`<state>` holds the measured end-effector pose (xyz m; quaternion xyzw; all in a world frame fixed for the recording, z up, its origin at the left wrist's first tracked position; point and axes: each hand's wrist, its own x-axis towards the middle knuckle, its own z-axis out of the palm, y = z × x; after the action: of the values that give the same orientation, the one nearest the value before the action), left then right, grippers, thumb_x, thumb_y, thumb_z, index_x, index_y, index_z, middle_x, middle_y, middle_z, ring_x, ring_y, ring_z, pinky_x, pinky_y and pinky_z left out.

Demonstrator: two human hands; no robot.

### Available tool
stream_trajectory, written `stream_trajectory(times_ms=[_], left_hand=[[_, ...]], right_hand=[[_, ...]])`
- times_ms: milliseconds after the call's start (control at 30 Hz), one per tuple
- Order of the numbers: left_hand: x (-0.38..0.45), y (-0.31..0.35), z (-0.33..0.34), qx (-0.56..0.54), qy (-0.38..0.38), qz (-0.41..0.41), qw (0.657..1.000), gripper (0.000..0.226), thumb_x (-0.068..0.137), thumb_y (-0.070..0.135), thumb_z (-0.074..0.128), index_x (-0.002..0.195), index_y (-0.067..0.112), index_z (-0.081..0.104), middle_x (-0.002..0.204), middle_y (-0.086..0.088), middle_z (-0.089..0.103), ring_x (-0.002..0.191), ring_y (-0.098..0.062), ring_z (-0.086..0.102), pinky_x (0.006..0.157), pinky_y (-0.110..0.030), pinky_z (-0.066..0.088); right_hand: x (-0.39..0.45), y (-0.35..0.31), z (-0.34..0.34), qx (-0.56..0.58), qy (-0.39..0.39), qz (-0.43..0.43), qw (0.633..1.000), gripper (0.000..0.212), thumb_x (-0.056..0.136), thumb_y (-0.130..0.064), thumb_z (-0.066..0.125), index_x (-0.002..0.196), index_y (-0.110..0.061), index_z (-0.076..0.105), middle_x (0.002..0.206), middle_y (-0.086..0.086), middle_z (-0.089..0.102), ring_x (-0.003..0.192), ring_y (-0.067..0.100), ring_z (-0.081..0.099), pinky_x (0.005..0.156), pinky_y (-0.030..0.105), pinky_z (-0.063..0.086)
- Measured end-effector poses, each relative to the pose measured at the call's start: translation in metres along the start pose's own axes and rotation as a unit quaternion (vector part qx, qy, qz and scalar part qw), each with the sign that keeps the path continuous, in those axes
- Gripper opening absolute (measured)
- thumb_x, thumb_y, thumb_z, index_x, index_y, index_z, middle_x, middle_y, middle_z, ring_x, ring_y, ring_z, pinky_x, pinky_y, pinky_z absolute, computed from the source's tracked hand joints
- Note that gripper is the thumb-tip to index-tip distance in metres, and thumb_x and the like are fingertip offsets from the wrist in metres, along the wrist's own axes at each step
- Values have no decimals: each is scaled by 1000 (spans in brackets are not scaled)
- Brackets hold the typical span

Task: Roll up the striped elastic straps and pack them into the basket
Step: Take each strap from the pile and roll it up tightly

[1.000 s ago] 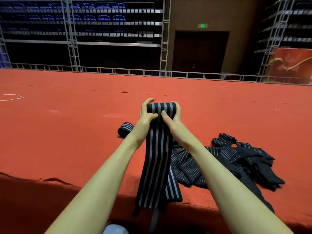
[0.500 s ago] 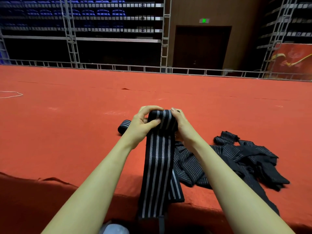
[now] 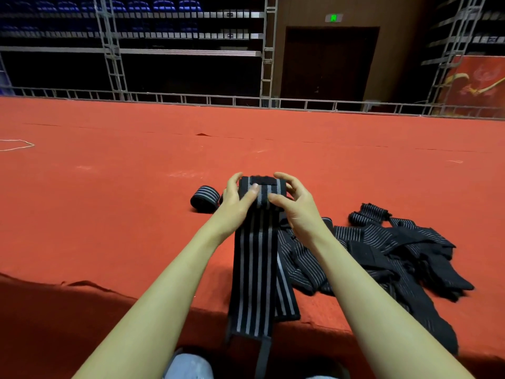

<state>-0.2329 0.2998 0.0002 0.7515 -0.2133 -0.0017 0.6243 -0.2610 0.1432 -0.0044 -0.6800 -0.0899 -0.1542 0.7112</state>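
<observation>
Straps number at least three that can be told apart: one in the hands, one already rolled, and a tangled pile whose count cannot be made out. The striped strap (image 3: 257, 258) being worked runs from the near edge of the red carpeted platform (image 3: 109, 187) away from the person, its far end turned over into a small roll with a black patch on top. The left hand (image 3: 235, 206) curls around the left side of that roll, thumb pressed on the stripes; the right hand (image 3: 295, 203) cups the right side with its fingers spread, thumb on the fabric. Both hands hold the same strap. Its loose tail hangs over the platform edge, ending in a narrow grey tab.

One finished roll (image 3: 205, 198) lies on the carpet just left of the left hand. The heap of unrolled straps (image 3: 388, 250) sprawls to the right, partly hidden behind the right forearm. A thin white cord (image 3: 19, 144) lies far left. Metal railing (image 3: 218, 99) lines the far edge, and a dark doorway (image 3: 329, 64) stands beyond it.
</observation>
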Motion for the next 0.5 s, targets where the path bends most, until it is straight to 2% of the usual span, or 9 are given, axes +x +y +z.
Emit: stream_trajectory(times_ms=[33, 67, 167, 233, 300, 400, 433, 500], left_hand=[[0, -1, 2, 26, 8, -11, 1000, 66, 89, 57, 47, 144, 30, 22, 145, 2, 34, 132, -12, 37, 112, -36, 31], [0, -3, 3, 40, 7, -16, 999, 64, 93, 52, 46, 143, 23, 21, 142, 2, 39, 128, -11, 41, 110, -34, 33], [-2, -6, 1, 13, 21, -18, 1000, 50, 92, 43, 54, 133, 21, 35, 127, 2, 54, 114, -9, 55, 104, -35, 42], [-2, -7, -1, -37, 45, -13, 998, 43, 91, 35, 60, 126, 24, 38, 120, 0, 58, 109, -13, 60, 98, -38, 47], [-3, -6, 0, -67, 50, 3, 996, 42, 91, 24, 62, 125, 24, 39, 115, -1, 59, 104, -14, 62, 91, -34, 52], [-4, -6, -2, -99, 47, 22, 994, 44, 90, 12, 62, 125, 28, 40, 110, -2, 58, 95, -11, 63, 75, -23, 54], [-4, -7, -4, -100, 48, 22, 994, 45, 90, 10, 62, 123, 31, 41, 108, -3, 56, 92, -10, 63, 71, -21, 53], [-4, -9, -8, -98, 48, 24, 994, 47, 89, 3, 61, 114, 39, 45, 102, -1, 55, 81, -5, 61, 64, -20, 51]], right_hand=[[-1, -1, 0, -14, 2, -7, 1000, 48, 86, 0, 64, 127, -21, 54, 119, 4, 61, 92, 3, 64, 77, 22, 52], [0, 1, 0, -26, 7, -10, 1000, 53, 86, 1, 64, 133, -18, 49, 123, 4, 58, 89, -3, 64, 74, 17, 51], [2, 6, -4, -46, 4, 4, 999, 58, 87, -1, 64, 140, -9, 41, 131, 4, 53, 89, -9, 63, 69, 10, 48], [2, 11, -5, -70, -27, 14, 997, 54, 89, -10, 65, 138, -15, 42, 127, 2, 56, 95, 2, 62, 63, 13, 48], [2, 13, -3, -64, -52, 39, 996, 52, 92, -26, 63, 139, -26, 40, 120, 1, 58, 84, 7, 60, 57, 23, 49], [3, 16, 1, -41, -66, 96, 992, 65, 80, -57, 64, 136, -35, 40, 122, 14, 59, 79, 27, 56, 64, 39, 51], [2, 16, 2, -41, -73, 112, 990, 69, 76, -65, 62, 134, -35, 42, 125, 15, 58, 78, 30, 52, 61, 39, 49], [1, 17, 4, -25, -83, 132, 987, 61, 75, -70, 58, 123, -34, 51, 125, 18, 57, 77, 31, 46, 56, 33, 42]])
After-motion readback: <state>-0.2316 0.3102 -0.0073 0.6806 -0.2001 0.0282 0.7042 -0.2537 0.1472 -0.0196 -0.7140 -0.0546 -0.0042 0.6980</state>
